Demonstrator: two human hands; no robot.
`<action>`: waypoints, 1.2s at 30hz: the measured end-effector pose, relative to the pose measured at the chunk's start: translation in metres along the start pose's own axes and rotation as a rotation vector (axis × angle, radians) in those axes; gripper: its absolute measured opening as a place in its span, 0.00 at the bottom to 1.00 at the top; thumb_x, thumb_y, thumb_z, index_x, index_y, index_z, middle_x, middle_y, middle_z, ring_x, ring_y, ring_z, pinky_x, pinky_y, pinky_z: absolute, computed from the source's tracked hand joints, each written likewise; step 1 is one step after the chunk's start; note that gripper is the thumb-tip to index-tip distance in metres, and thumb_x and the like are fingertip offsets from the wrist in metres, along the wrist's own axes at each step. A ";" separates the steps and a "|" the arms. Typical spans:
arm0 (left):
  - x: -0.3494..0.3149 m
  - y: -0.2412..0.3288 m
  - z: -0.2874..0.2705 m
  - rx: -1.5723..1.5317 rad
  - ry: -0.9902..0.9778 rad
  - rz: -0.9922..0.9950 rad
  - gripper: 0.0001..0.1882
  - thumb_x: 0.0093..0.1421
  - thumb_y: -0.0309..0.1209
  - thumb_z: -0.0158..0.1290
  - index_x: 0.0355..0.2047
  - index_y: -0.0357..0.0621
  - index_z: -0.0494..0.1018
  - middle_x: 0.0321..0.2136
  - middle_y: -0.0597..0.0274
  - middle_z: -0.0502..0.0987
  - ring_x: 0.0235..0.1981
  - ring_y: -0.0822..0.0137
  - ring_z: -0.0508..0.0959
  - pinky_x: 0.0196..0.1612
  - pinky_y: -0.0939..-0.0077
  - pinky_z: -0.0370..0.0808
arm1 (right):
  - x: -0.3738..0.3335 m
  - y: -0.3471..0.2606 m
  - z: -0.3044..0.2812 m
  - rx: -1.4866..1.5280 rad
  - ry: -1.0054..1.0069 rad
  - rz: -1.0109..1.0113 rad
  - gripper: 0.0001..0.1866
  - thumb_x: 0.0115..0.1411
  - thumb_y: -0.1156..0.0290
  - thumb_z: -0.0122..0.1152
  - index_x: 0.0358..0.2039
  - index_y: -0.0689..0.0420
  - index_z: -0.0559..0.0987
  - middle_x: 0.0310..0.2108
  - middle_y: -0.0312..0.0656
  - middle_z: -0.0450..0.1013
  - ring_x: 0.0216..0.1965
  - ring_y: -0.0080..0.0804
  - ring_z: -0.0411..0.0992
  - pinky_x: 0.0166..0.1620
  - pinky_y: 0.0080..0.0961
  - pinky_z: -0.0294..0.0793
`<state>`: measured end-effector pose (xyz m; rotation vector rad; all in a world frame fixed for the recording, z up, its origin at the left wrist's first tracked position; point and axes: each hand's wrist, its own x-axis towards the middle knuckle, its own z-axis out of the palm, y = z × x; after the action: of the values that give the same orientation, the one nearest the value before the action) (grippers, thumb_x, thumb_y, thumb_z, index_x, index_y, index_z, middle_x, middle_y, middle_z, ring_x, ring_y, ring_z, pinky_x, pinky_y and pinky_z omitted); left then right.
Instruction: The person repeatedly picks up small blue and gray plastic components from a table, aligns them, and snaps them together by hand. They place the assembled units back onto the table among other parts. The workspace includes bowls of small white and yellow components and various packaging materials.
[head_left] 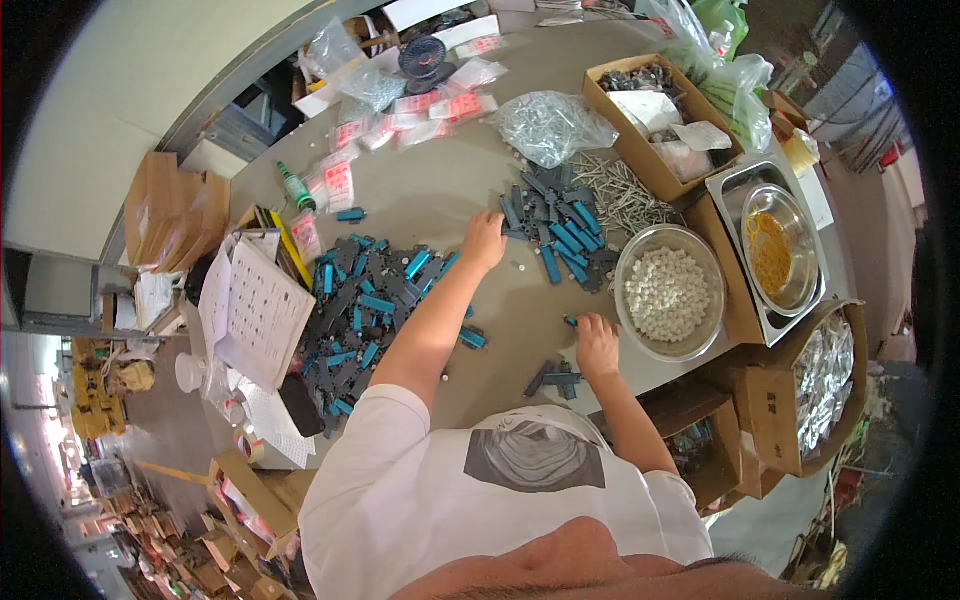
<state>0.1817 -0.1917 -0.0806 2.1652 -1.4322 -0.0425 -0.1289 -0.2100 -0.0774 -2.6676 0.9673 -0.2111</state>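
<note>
My left hand (pixel 485 240) reaches across the grey table (pixel 430 190) to the near edge of a pile of blue and dark plastic parts (pixel 560 235). Its fingertips are at the pile, and whether they hold a piece is hidden. My right hand (pixel 597 345) rests knuckles-up on the table, fingers pinched on a small blue plastic part (pixel 570 322). A few assembled dark-and-blue pieces (pixel 556 378) lie just below that hand. A steel bowl of small white caps (pixel 668 292) stands right of it.
A larger heap of blue and dark parts (pixel 365 310) lies left of my left arm. Also in view are loose screws (pixel 625 195), a clear bag of screws (pixel 550 125), a cardboard box (pixel 655 120), a steel tray with a bowl (pixel 770 250), papers (pixel 255 310) and a small fan (pixel 425 58).
</note>
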 end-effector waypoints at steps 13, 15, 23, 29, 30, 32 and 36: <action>-0.103 0.052 -0.064 -0.771 -0.319 -0.450 0.12 0.56 0.23 0.54 0.41 0.36 0.69 0.28 0.62 0.76 0.30 0.73 0.74 0.34 0.79 0.70 | 0.015 -0.051 -0.064 0.942 -0.078 0.124 0.10 0.58 0.75 0.54 0.41 0.62 0.73 0.33 0.50 0.73 0.33 0.44 0.74 0.36 0.32 0.71; -0.125 0.063 -0.070 -0.947 -0.299 -0.484 0.13 0.55 0.22 0.55 0.41 0.35 0.69 0.29 0.63 0.76 0.31 0.76 0.73 0.35 0.81 0.70 | 0.015 -0.056 -0.072 1.096 -0.196 0.191 0.10 0.59 0.74 0.55 0.41 0.62 0.72 0.32 0.45 0.73 0.33 0.33 0.73 0.36 0.26 0.71; -0.181 0.095 -0.088 -1.014 -0.095 -0.215 0.03 0.56 0.19 0.50 0.31 0.37 0.72 0.38 0.63 0.74 0.32 0.78 0.72 0.34 0.82 0.70 | 0.001 -0.063 -0.062 1.781 -0.364 0.434 0.09 0.61 0.71 0.55 0.39 0.60 0.71 0.30 0.36 0.69 0.31 0.23 0.71 0.35 0.19 0.72; -0.206 0.107 -0.077 -1.602 -0.139 -0.548 0.12 0.61 0.20 0.41 0.46 0.36 0.65 0.46 0.54 0.70 0.44 0.71 0.72 0.44 0.77 0.71 | -0.021 -0.064 -0.037 1.955 -0.542 0.470 0.08 0.61 0.73 0.55 0.39 0.59 0.70 0.31 0.37 0.69 0.32 0.25 0.72 0.38 0.20 0.74; -0.207 0.118 -0.080 -1.761 -0.074 -0.547 0.15 0.61 0.20 0.40 0.49 0.36 0.62 0.46 0.53 0.70 0.46 0.70 0.72 0.45 0.77 0.71 | -0.025 -0.065 -0.031 2.005 -0.542 0.478 0.08 0.61 0.73 0.54 0.39 0.59 0.69 0.31 0.37 0.69 0.33 0.25 0.72 0.38 0.20 0.74; -0.209 0.130 -0.086 -1.496 -0.073 -0.433 0.18 0.62 0.20 0.39 0.52 0.36 0.59 0.47 0.54 0.69 0.46 0.69 0.72 0.50 0.75 0.68 | -0.032 -0.073 -0.030 2.031 -0.510 0.493 0.08 0.61 0.73 0.54 0.39 0.59 0.69 0.32 0.38 0.69 0.32 0.25 0.72 0.38 0.21 0.74; -0.221 0.135 -0.075 -1.292 -0.015 -0.427 0.17 0.62 0.20 0.38 0.52 0.36 0.60 0.46 0.55 0.71 0.45 0.70 0.72 0.51 0.75 0.68 | -0.043 -0.093 -0.037 1.848 -0.374 0.487 0.08 0.61 0.75 0.54 0.39 0.60 0.69 0.32 0.39 0.70 0.32 0.25 0.73 0.38 0.21 0.76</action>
<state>-0.0051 -0.0096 -0.0131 1.2746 -0.5540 -0.8705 -0.1147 -0.1231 -0.0139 -0.7251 0.6247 -0.2655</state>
